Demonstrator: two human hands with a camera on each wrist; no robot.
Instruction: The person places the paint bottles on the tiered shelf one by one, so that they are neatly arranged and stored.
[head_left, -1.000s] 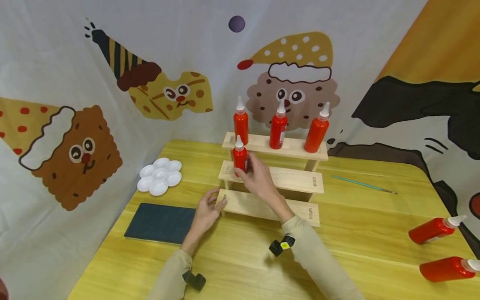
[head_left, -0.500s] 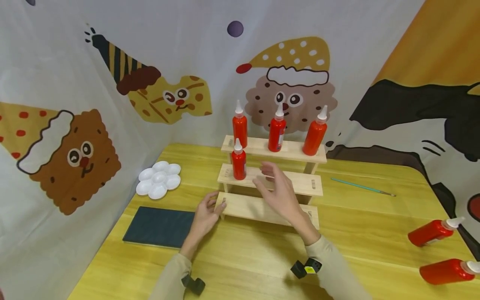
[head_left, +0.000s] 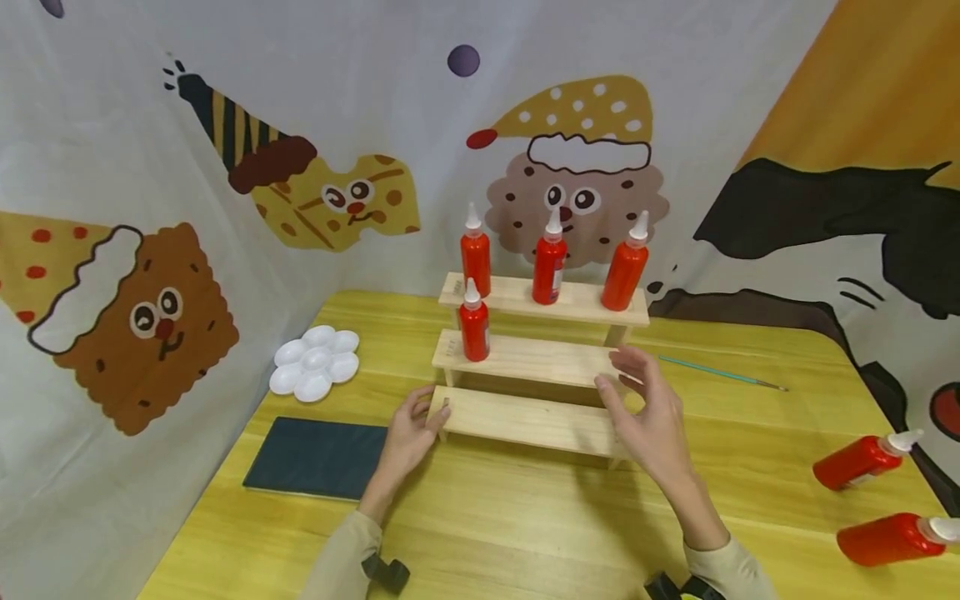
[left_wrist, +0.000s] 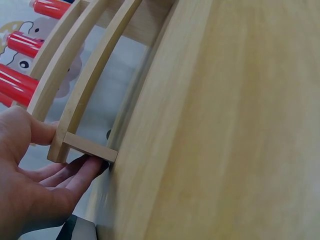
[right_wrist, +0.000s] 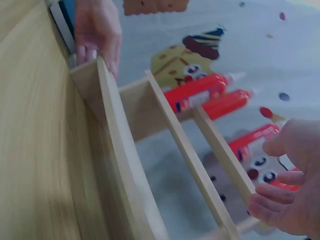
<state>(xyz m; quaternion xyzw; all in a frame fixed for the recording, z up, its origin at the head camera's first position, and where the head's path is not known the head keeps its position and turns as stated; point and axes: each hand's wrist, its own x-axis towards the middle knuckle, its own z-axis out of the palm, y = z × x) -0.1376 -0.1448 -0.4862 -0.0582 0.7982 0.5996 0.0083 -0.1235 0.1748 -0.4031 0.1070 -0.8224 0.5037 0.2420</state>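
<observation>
Shelving of pale wood in three steps point(head_left: 525, 417) stands mid-frame on the yellow wood-grain counter point(head_left: 510, 517). One red plastic bottle with a pointed white cap point(head_left: 476, 332) sits at the middle step's left end; three similar bottles point(head_left: 549, 272) line the top. The person's left hand point(head_left: 408, 432) grips the lowest step's left end; the right hand point(head_left: 654, 417), fingers spread and slightly bent, holds nothing near the right end. At left lie a white flower-shaped palette point(head_left: 315, 361) and a dark rectangular board point(head_left: 318, 458); at right, a thin turquoise brush point(head_left: 708, 368) and, lower, two more red bottles point(head_left: 857, 463).
</observation>
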